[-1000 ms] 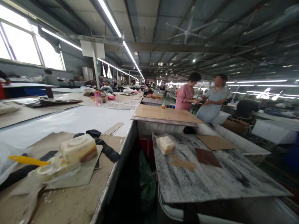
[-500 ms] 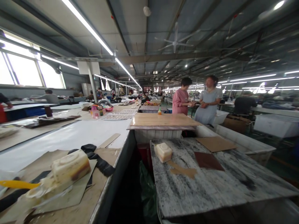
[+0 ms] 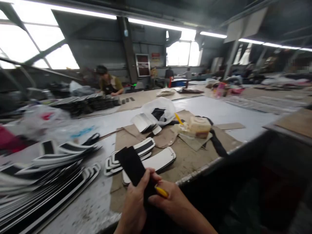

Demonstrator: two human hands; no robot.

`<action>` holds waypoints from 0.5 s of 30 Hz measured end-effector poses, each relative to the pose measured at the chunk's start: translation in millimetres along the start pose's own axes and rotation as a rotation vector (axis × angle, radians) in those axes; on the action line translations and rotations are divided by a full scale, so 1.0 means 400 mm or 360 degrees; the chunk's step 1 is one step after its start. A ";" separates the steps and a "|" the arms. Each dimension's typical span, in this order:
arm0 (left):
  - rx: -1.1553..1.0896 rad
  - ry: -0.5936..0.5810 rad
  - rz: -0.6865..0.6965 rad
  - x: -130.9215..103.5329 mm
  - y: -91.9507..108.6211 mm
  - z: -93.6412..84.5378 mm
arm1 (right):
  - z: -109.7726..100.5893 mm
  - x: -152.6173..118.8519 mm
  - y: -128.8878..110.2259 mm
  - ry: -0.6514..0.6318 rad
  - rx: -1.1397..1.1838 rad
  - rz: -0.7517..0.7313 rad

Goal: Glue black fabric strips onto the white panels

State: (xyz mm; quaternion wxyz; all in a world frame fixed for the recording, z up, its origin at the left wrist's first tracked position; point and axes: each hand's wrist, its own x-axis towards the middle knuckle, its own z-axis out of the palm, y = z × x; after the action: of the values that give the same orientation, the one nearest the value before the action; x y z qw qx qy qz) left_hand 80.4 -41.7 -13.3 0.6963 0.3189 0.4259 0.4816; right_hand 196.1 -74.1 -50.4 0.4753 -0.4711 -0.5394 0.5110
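My left hand (image 3: 136, 198) grips black strips (image 3: 131, 164), its thumb lying along them, over the near edge of the worktable. My right hand (image 3: 172, 198) is closed around a small yellow tool (image 3: 162, 191) close beside the strips' lower part. Just beyond, white curved pieces (image 3: 158, 161) and black-centred curved pieces (image 3: 143, 146) lie on brown paper (image 3: 187, 162). A stained whitish container (image 3: 198, 126) sits farther right, with a yellow handle (image 3: 178, 118) sticking up beside it.
Stacks of curved black-and-white pieces (image 3: 60, 182) spread over the left of the table. Behind them are clear plastic bags (image 3: 46, 122). A white bag (image 3: 159, 110) stands mid-table. Across the table is a person (image 3: 109, 83). The table's front edge (image 3: 192, 174) runs up to the right.
The view has swung left and down, away from the marble-patterned board. Both hands, the black strips and the curved pieces now show; the container appears farther right.
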 end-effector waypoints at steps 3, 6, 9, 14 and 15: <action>-0.0149 -0.0124 -0.0043 0.013 -0.010 -0.002 | -0.011 0.015 0.007 -0.0026 -0.0350 -0.0045; -0.0236 -0.0188 -0.0013 0.020 -0.014 -0.003 | -0.017 0.007 0.024 -0.0065 -0.0595 -0.0111; -0.0151 -0.0052 0.0122 0.039 -0.003 -0.044 | -0.039 0.012 0.042 0.0077 -0.0937 -0.0186; 0.0355 0.0506 0.0286 0.122 0.008 -0.178 | -0.162 0.050 0.059 0.0489 -0.1383 -0.0198; 0.0389 0.0537 0.0253 0.140 0.006 -0.201 | -0.193 0.063 0.064 0.0591 -0.1498 -0.0184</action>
State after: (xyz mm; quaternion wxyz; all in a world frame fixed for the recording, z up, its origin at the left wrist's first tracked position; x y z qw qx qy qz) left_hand 16.9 14.6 -61.9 0.5312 0.3484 0.5651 0.5263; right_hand 270.8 -40.4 -73.1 0.3268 -0.6865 -0.6429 0.0930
